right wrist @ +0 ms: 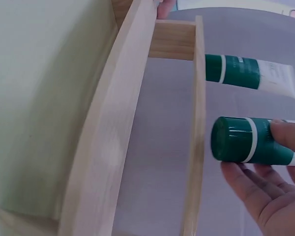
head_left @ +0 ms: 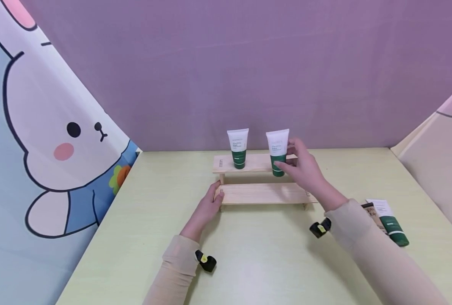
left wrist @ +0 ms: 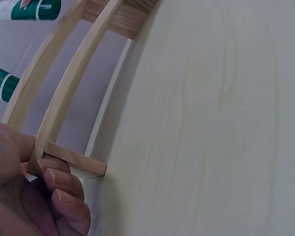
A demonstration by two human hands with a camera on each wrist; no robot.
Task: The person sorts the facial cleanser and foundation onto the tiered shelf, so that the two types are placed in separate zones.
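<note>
A two-tier wooden rack (head_left: 264,193) stands toward the back of the table. My left hand (head_left: 208,204) grips the left end of its lower shelf; in the left wrist view the fingers (left wrist: 64,183) curl under the board. Between thumb and fingers, my right hand (head_left: 306,167) holds a white and green squeeze tube (head_left: 278,146), cap down, at the upper shelf's right part. The right wrist view shows this tube's green cap (right wrist: 231,139) a little apart from the shelf edge. A matching tube (head_left: 238,148) stands cap down on the upper shelf's left part.
On the table at the right lie another white and green tube (head_left: 391,224) and a brown tube with a black end (head_left: 373,216), partly hidden by my right sleeve. A purple cloth (head_left: 226,76) hangs behind the table (head_left: 249,262). A rabbit-print cloth (head_left: 47,140) hangs at the left.
</note>
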